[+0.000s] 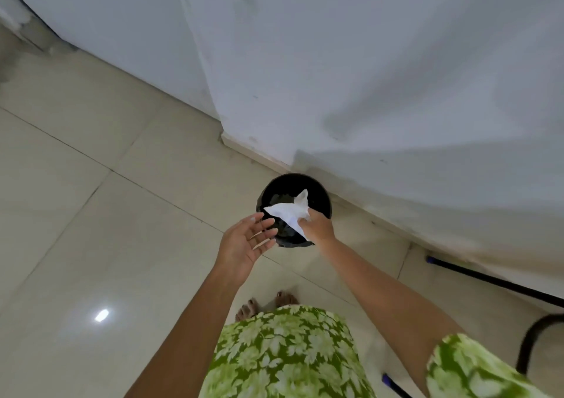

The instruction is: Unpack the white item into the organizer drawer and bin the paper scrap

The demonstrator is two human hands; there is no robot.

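A round black bin [320, 195] stands on the tiled floor against the white wall. My right hand [317, 228] pinches a crumpled white paper scrap [290, 211] directly above the bin's open mouth. My left hand [245, 245] hovers at the bin's near-left rim, palm up, fingers spread, holding nothing. The organizer drawer and the white item are out of view.
Beige floor tiles [91, 214] spread to the left. A white wall corner [244, 108] juts out behind the bin. Black furniture legs with blue tips [488, 278] lie low on the right. My feet [265, 304] stand just short of the bin.
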